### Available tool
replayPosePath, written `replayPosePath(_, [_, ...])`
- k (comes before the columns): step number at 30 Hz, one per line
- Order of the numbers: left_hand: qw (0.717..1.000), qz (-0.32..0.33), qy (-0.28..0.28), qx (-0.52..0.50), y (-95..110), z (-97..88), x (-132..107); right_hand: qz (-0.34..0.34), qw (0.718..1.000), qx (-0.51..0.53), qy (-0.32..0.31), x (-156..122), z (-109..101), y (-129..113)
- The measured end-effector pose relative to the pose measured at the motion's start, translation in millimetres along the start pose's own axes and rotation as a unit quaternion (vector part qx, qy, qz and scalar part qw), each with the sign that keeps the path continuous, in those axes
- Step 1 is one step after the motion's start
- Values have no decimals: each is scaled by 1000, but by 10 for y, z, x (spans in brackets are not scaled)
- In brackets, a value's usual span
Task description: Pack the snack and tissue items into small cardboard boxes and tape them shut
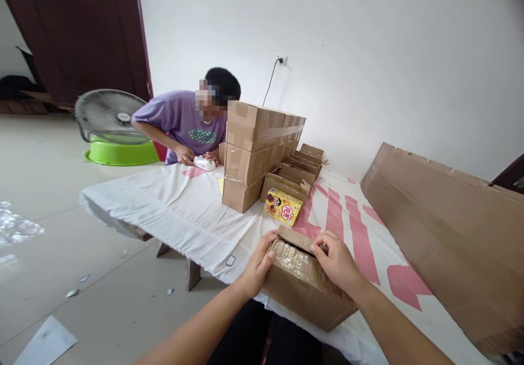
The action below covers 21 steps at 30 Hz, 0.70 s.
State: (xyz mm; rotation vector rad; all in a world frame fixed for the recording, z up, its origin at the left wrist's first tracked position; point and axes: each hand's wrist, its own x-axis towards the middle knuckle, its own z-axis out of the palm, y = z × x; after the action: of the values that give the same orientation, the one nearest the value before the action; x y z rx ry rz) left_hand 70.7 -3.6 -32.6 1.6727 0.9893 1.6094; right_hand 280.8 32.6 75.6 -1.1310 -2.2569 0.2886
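A small cardboard box, taped over its top, lies at the near edge of the table. My left hand grips its left end, fingers curled over the top corner. My right hand presses on the top near the far flap, fingers bent onto the cardboard. Just beyond the box lies a yellow printed carton.
A stack of sealed cardboard boxes stands mid-table, with a row of open boxes behind it. Large flat cardboard leans at the right. Another person in a purple shirt bends over a white tape dispenser. A fan and a green basin sit on the floor.
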Motion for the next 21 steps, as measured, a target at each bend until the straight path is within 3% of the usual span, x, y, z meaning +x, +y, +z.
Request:
replayPosePath(4, [1000, -5, 0, -6, 38, -7, 10, -43, 995, 75, 39, -204, -164, -13])
replayPosePath(7, [1000, -5, 1, -11, 66, -22, 18, -11, 990, 101, 96, -496, -343, 113])
replayPosePath(10, [1000, -7, 4, -13, 44, -27, 14, 79, 981, 97, 145, -898, -481, 438])
replayPosePath(14, [1000, -7, 9, -5, -43, -13, 7, 283, 950, 45, 121, -1599, -559, 983])
replayPosePath(16, [1000, -6, 13, 2, -72, -4, 15, 353, 928, 7, 119, -1958, -575, 1179])
replayPosePath(21, [999, 1, 28, 31, -75, 6, 43, 389, 909, -62, 137, -2525, -541, 1378])
